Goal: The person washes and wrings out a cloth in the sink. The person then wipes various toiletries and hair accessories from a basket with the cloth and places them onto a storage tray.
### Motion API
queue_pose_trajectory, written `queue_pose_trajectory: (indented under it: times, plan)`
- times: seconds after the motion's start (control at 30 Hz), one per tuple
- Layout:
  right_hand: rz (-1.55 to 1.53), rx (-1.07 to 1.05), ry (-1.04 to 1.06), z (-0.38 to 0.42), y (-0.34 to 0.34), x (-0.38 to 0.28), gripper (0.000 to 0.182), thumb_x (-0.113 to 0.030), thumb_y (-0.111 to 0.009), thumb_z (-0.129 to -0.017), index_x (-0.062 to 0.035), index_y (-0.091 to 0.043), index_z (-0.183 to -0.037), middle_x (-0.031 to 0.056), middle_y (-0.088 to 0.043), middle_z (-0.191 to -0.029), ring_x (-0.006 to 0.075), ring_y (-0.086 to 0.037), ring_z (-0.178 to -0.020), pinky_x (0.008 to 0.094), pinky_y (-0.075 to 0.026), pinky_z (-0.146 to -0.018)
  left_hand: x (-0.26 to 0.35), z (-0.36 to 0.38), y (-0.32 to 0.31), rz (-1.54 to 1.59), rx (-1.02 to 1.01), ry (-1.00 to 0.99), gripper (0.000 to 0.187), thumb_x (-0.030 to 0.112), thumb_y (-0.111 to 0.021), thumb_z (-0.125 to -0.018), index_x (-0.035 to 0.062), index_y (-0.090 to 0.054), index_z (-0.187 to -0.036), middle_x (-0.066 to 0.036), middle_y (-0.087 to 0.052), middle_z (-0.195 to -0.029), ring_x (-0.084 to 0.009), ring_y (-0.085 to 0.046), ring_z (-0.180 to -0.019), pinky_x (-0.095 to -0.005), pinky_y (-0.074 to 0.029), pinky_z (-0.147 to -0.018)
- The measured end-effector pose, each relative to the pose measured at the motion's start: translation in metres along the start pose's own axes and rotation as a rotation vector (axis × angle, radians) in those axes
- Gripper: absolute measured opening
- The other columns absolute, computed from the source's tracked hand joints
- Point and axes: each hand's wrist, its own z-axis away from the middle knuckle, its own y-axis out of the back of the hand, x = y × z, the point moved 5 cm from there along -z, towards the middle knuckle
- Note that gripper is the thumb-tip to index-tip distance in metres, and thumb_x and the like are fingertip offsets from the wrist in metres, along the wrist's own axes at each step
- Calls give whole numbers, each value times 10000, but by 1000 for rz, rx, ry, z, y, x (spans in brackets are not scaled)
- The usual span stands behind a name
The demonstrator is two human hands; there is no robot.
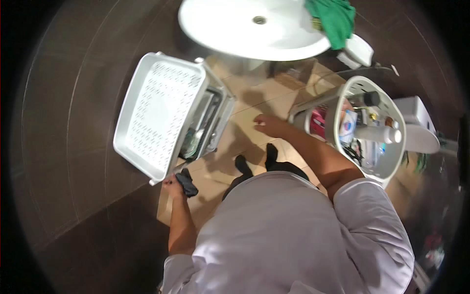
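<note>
My left hand (172, 187) is closed on a dark cloth (187, 184), low beside the near corner of a white basket unit. The top white basket (161, 117) has a perforated bottom and holds nothing visible. Under it, a lower tier (215, 125) contains dark and clear items that I cannot make out well. Over the tiled floor, my right hand (266, 124) hangs with its fingers loosely bent and apart, holding nothing visible. It is nearest to a tall white basket (338, 98) on the right, which is filled with bottles and packets.
A white washbasin (230, 27) stands ahead, with a green cloth (338, 22) draped over its right rim. White bottles (379, 133) and a dark-capped bottle (368, 99) lie in the right basket. A toilet (421, 137) is behind that basket. Dark tiled walls (73, 122) enclose the room.
</note>
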Motion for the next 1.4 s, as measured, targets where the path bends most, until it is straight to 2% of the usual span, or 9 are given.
queue_pose_trajectory:
  times: [0.27, 0.5, 0.67, 0.77, 0.83, 0.93, 1.03, 1.27, 1.4]
  plan:
    - [322, 676, 472, 165, 120, -59, 282, -98, -607, -786, -74, -540, -1058, 104, -574, -1023, 250, -563, -864, 343, -451, -723, 65, 104, -67, -170, -429, 188, 169, 297, -557, -856, 129, -538, -865, -18, -563, -764, -120, -531, -688, -248, -448, -579]
    - [-70, 1008, -445, 238, 155, 119, 642, -341, -684, -714, 25, -419, -1170, 261, -490, -1134, 326, -518, -1030, 360, -428, -855, 84, 111, -147, 143, -845, 241, 298, 381, -487, -878, 108, -545, -983, -52, -581, -851, -165, -585, -785, -294, -489, -656]
    - [-328, 897, -465, 232, 134, 115, 869, -380, -708, -676, 33, -258, -1295, 283, -456, -1184, 321, -484, -1099, 349, -402, -894, 147, 187, -188, 301, -1058, 507, 365, 381, -486, -878, 88, -511, -1095, -76, -581, -1035, -212, -598, -888, -333, -492, -761]
    - [-338, 929, -392, 224, 128, 154, 923, -341, -702, -678, 0, -158, -1342, 276, -484, -1157, 320, -512, -1065, 339, -408, -886, 168, 203, -210, 108, -1139, 187, 306, 323, -506, -878, 86, -546, -1067, -78, -586, -1031, -215, -596, -884, -352, -482, -784]
    - [-473, 834, -424, 229, 129, 147, 965, -328, -710, -669, -25, -105, -1358, 270, -490, -1144, 299, -522, -1046, 336, -410, -873, 209, 230, -220, -302, -1132, -943, 231, 255, -500, -883, 108, -572, -1047, -93, -594, -1000, -233, -597, -873, -357, -469, -773]
    - [-737, 835, -407, 236, 126, 140, 992, -265, -728, -642, -45, -87, -1366, 227, -503, -1105, 267, -515, -999, 345, -403, -856, 260, 279, -207, -535, -855, -1587, 207, 225, -465, -897, 132, -570, -1050, -123, -589, -992, -242, -584, -907, -331, -441, -786]
    - [-970, 879, -386, 242, 120, 135, 972, -211, -736, -616, -44, -133, -1361, 172, -514, -1022, 250, -514, -928, 343, -394, -838, 267, 267, -217, -584, -1010, -823, 191, 206, -454, -902, 136, -564, -1041, -138, -586, -948, -237, -573, -891, -296, -419, -787]
    - [-1010, 944, -277, 241, 123, 148, 921, -215, -749, -586, -43, -227, -1325, 173, -438, -1115, 261, -473, -1005, 352, -411, -831, 323, 280, -220, -173, -1073, -1084, 176, 137, -459, -897, 57, -569, -1009, -83, -594, -937, -137, -534, -876, -255, -406, -777]
    - [-208, 1059, -401, 239, 130, 139, 926, -276, -768, -585, -35, -249, -1314, 211, -418, -1161, 330, -430, -1096, 402, -379, -919, 353, 310, -203, -115, -1218, -1195, 195, 100, -478, -869, 35, -581, -1021, -54, -602, -989, -126, -518, -952, -257, -392, -832]
